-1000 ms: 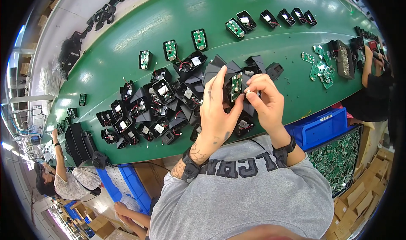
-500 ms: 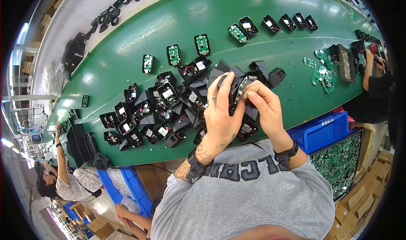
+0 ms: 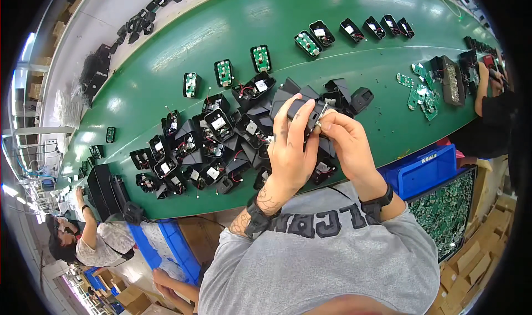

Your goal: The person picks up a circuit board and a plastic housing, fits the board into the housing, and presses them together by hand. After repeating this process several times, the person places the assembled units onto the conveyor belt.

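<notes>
My left hand (image 3: pixel 292 157) grips a black plastic housing (image 3: pixel 302 114) from the side, fingers laid over its top. The housing is tilted, and its open side faces my right hand (image 3: pixel 349 143). At that side shows the edge of a circuit board (image 3: pixel 322 115). My right thumb and fingertips pinch together at this edge; exactly what lies between them is partly hidden. Under and left of my hands lies a heap of open black housings (image 3: pixel 219 123) with red wires and white parts inside.
Housings fitted with green boards (image 3: pixel 224 72) stand in a loose row on the green table (image 3: pixel 166 65). Loose boards (image 3: pixel 426 98) lie right, beside a box of small parts (image 3: pixel 451 82). A blue bin (image 3: pixel 424 173) is at the near edge. Co-workers sit at both sides.
The housing in my left hand has turned, so more of its outer face shows and less of the board. My right fingers stay at the board's edge. The left co-worker's arm has moved.
</notes>
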Demonstrator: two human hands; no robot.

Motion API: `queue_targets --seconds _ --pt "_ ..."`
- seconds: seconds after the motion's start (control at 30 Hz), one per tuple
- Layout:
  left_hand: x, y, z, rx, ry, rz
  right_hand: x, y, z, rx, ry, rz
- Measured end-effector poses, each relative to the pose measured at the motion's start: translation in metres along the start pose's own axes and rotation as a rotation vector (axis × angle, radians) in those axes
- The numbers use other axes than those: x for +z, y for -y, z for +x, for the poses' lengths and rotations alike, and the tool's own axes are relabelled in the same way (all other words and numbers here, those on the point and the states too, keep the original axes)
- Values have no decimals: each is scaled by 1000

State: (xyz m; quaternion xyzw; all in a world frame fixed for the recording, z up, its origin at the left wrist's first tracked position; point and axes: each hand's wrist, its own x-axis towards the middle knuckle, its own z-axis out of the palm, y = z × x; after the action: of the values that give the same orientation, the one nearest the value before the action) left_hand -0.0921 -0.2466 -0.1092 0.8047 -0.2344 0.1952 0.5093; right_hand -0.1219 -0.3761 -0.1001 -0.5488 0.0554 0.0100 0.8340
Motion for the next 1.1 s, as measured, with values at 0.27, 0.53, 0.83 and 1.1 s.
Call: queue_targets --seconds 0.27,0.53,0.83,1.1 --pt "-3 4 0 64 9 64 0 0 -1 205 -9 314" --pt "0 3 2 52 -13 16 -6 -5 0 242 19 304" --pt "4 4 -5 150 -29 43 -16 -12 -3 191 -7 277" --pt "-3 -8 -6 101 57 -31 -12 1 -1 190 35 341"
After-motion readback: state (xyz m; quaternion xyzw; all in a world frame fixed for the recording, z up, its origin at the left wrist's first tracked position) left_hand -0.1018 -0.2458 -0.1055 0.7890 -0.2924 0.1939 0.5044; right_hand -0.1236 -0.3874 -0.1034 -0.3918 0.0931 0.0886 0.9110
